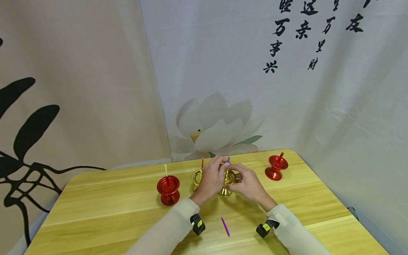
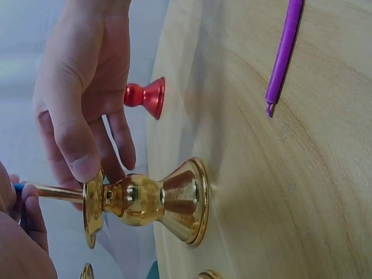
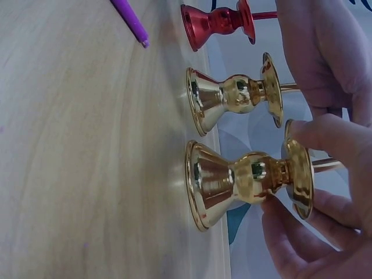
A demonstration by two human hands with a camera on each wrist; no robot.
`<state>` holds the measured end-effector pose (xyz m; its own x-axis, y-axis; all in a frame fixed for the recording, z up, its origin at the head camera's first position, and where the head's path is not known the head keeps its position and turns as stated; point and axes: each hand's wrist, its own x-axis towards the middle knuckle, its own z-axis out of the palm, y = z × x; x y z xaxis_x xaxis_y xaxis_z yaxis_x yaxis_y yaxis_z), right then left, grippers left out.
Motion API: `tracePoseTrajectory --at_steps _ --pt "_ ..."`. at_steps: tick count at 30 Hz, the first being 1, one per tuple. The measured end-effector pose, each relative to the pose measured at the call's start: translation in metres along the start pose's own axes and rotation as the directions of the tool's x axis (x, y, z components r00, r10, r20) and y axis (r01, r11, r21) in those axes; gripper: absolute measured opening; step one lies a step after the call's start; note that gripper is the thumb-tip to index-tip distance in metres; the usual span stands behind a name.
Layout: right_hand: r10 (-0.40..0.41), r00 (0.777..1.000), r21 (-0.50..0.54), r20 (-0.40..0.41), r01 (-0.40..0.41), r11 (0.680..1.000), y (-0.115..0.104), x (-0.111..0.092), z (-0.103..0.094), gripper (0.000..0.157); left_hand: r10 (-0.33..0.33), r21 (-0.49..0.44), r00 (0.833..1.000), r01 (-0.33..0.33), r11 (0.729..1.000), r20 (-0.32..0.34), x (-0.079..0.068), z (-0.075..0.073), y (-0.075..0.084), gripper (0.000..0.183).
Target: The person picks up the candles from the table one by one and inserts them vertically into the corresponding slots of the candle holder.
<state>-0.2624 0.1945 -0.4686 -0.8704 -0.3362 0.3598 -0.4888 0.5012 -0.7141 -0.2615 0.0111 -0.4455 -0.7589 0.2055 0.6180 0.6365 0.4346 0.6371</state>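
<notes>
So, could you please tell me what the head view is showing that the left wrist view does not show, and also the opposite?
Only the head view shows the left red candlestick, its yellow candle and the black Chinese characters.

Only the left wrist view makes out the wick at the tip of the purple candle.

Both show that purple candle, the right red candlestick, the left hand pinching the blue candle, and the right hand holding a gold candlestick.

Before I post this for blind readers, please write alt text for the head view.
A person's left grip pinches a blue candle atop a gold holder that the right grip holds. Red holders stand either side; a purple candle lies nearer.
</notes>
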Motion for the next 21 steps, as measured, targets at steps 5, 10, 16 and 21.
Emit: tracePoseTrajectory --at_steps 5,10,16,21 --pt "-0.002 1.0 0.005 -0.004 0.002 1.0 0.0 0.0 0.0 0.063 -0.017 -0.012 1.0 0.017 1.0 0.003 0.0 0.0 0.001 0.011" --pt "-0.008 1.0 0.003 -0.007 0.008 1.0 -0.001 0.0 0.0 0.062 -0.008 -0.001 1.0 0.008 1.0 0.002 -0.002 0.001 -0.002 0.011" --pt "-0.004 1.0 0.012 -0.005 0.004 1.0 0.0 0.0 0.0 0.063 -0.008 -0.011 1.0 0.008 1.0 -0.004 -0.003 0.002 -0.003 0.012" --pt "0.012 1.0 -0.008 0.004 -0.012 1.0 0.0 0.0 -0.001 0.062 -0.087 -0.027 0.996 0.088 0.996 0.01 -0.01 -0.002 0.004 0.016"
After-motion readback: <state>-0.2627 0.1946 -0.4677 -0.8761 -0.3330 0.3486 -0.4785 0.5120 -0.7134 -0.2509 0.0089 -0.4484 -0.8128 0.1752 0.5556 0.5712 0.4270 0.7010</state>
